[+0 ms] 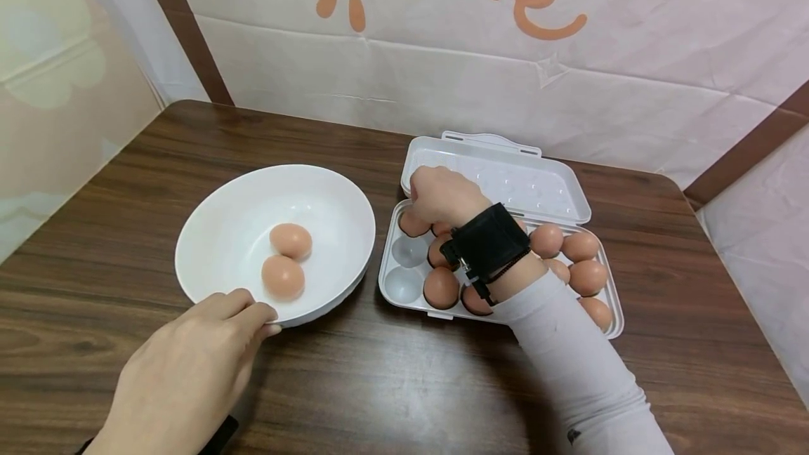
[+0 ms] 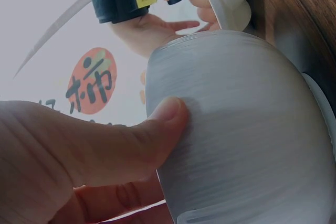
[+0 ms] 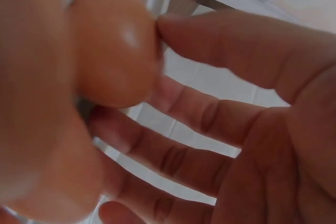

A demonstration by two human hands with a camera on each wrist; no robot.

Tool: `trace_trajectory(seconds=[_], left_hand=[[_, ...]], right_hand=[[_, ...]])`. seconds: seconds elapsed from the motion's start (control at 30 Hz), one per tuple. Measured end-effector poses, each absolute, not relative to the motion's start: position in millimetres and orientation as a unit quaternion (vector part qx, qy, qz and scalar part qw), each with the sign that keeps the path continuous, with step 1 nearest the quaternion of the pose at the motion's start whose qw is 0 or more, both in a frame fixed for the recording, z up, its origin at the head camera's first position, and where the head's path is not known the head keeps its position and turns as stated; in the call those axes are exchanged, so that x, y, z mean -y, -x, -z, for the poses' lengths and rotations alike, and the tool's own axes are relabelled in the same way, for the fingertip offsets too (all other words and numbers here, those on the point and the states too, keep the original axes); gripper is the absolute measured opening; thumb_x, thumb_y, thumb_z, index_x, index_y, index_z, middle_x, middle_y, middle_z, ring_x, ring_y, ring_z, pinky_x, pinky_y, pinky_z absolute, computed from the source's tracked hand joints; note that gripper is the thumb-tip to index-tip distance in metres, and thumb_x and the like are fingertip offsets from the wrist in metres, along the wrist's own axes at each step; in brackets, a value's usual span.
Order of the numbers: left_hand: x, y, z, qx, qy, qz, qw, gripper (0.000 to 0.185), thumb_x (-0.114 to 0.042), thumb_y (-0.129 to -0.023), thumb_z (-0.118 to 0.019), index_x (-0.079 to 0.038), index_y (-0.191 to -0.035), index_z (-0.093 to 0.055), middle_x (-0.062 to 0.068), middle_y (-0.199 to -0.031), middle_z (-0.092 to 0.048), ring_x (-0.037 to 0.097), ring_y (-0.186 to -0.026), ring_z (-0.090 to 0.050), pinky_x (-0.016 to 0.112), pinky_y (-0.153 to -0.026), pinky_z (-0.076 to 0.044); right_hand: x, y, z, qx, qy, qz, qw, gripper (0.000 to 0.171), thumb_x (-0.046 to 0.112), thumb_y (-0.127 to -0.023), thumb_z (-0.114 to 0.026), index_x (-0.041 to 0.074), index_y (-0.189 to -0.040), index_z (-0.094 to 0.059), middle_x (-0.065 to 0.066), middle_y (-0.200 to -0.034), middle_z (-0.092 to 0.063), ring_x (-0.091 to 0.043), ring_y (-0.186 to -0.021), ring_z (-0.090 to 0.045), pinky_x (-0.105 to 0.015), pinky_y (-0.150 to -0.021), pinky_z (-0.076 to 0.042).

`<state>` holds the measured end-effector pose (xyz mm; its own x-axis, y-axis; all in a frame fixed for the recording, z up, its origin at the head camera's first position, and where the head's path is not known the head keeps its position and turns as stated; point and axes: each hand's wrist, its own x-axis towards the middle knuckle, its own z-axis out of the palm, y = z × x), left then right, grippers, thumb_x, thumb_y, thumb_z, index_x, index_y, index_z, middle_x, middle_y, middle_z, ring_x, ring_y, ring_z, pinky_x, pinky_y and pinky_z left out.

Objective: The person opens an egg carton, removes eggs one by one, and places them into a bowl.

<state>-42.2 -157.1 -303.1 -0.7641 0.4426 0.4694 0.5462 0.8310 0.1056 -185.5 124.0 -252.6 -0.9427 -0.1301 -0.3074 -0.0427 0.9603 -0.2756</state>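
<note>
A dark wood table [image 1: 392, 385] is seen w/ a pale printed backdrop [image 1: 632, 34] behind it. A white bowl [image 1: 221, 230] sits on the left side; 2 brown eggs [image 1: 286, 261] lie touching each other inside it. Just beside the bowl, to the right, a white plastic egg tray [image 1: 404, 286] is placed w/ its lid [image 1: 505, 174] folded open toward the backdrop. Approx. 9 eggs can be counted in the tray, some partly covered by the wrist strap [image 1: 488, 241] and forearm, which block the tray's middle; 2 front-left cups are seen vacant.

The left hand [image 1: 183, 371] is laid against the bowl's near rim. In the left wrist view the thumb [image 2: 157, 124] is pressed flat on the bowl's outer wall, fingers kept fairly straight rather than curled round it.

The right hand [image 1: 442, 195] is held over the tray's back-left corner, knuckles up. In the right wrist view an egg [image 3: 115, 45] is seen close up, touched by 1 fingertip [image 3: 168, 27], the other fingers spread and only loosely bent; no firm grasp is shown yet, and the egg's exact cup cannot be told.
</note>
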Motion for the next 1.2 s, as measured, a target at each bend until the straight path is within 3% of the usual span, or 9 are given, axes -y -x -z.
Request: trace_trajectory(seconds=[0.1, 0.13, 0.23, 0.33, 0.37, 0.7, 0.97, 1.2], left_hand=[[157, 42, 302, 0.933, 0.262, 0.119, 0.216, 0.030, -0.009, -0.067, -0.086, -0.021, -0.076, -0.060, -0.013, -0.069, -0.042, 0.010, -0.059, -0.046, 0.025, -0.046, -0.031], [157, 42, 302, 0.933, 0.263, 0.119, 0.217, 0.023, -0.017, -0.078, -0.082, -0.022, -0.076, -0.060, -0.013, -0.069, -0.043, 0.010, -0.060, -0.046, 0.024, -0.046, -0.031], [157, 42, 301, 0.932, 0.262, 0.122, 0.218, 0.021, -0.017, -0.079, -0.081, -0.021, -0.078, -0.061, -0.013, -0.069, -0.043, 0.010, -0.059, -0.046, 0.025, -0.046, -0.032], [157, 42, 302, 0.934, 0.259, 0.121, 0.216, 0.020, -0.017, -0.078, -0.082, -0.021, -0.079, -0.062, -0.013, -0.069, -0.043, 0.010, -0.059, -0.046, 0.025, -0.046, -0.032], [157, 42, 302, 0.934, 0.258, 0.121, 0.214, 0.028, -0.009, -0.068, -0.085, -0.020, -0.079, -0.062, -0.013, -0.069, -0.043, 0.010, -0.059, -0.046, 0.025, -0.046, -0.032], [155, 44, 302, 0.935, 0.258, 0.120, 0.211, 0.029, -0.009, -0.069, -0.086, -0.022, -0.076, -0.061, -0.014, -0.069, -0.043, 0.009, -0.059, -0.045, 0.025, -0.046, -0.032], [155, 45, 304, 0.937, 0.258, 0.118, 0.206, 0.026, -0.009, -0.069, -0.086, -0.021, -0.080, -0.065, -0.015, -0.070, -0.045, 0.009, -0.060, -0.047, 0.025, -0.046, -0.034], [154, 46, 305, 0.935, 0.259, 0.122, 0.211, 0.024, -0.010, -0.069, -0.086, -0.019, -0.083, -0.068, -0.014, -0.071, -0.047, 0.010, -0.061, -0.050, 0.026, -0.047, -0.037]], right_hand=[[-124, 184, 256, -0.978, 0.046, 0.128, 0.160, 0.008, 0.015, -0.079, -0.066, 0.014, -0.078, -0.059, -0.001, -0.075, -0.057, -0.018, -0.058, -0.054, -0.031, -0.053, -0.039], [-124, 184, 257, -0.978, 0.049, 0.129, 0.158, 0.008, 0.015, -0.078, -0.066, 0.014, -0.077, -0.058, -0.001, -0.074, -0.056, -0.018, -0.057, -0.053, -0.031, -0.052, -0.038], [-122, 185, 260, -0.978, 0.061, 0.121, 0.159, 0.010, 0.013, -0.076, -0.063, 0.013, -0.073, -0.054, 0.000, -0.070, -0.053, -0.018, -0.056, -0.049, -0.029, -0.050, -0.035], [-119, 185, 264, -0.978, 0.066, 0.110, 0.163, 0.015, 0.011, -0.077, -0.062, 0.013, -0.069, -0.050, 0.000, -0.066, -0.050, -0.018, -0.056, -0.048, -0.029, -0.048, -0.034], [-118, 186, 264, -0.979, 0.065, 0.105, 0.164, 0.017, 0.010, -0.078, -0.062, 0.014, -0.068, -0.049, 0.000, -0.065, -0.048, -0.018, -0.056, -0.047, -0.029, -0.047, -0.033], [-115, 189, 268, -0.982, 0.062, 0.070, 0.162, 0.021, 0.013, -0.082, -0.065, 0.014, -0.067, -0.049, 0.000, -0.066, -0.047, -0.019, -0.060, -0.049, -0.030, -0.048, -0.035], [-117, 190, 268, -0.980, 0.061, 0.082, 0.168, 0.023, 0.014, -0.082, -0.063, 0.014, -0.064, -0.048, 0.000, -0.061, -0.048, -0.018, -0.053, -0.049, -0.029, -0.045, -0.035], [-121, 190, 267, -0.979, 0.070, 0.101, 0.166, 0.016, 0.013, -0.079, -0.061, 0.014, -0.067, -0.050, 0.000, -0.063, -0.050, -0.017, -0.051, -0.048, -0.028, -0.045, -0.033]])
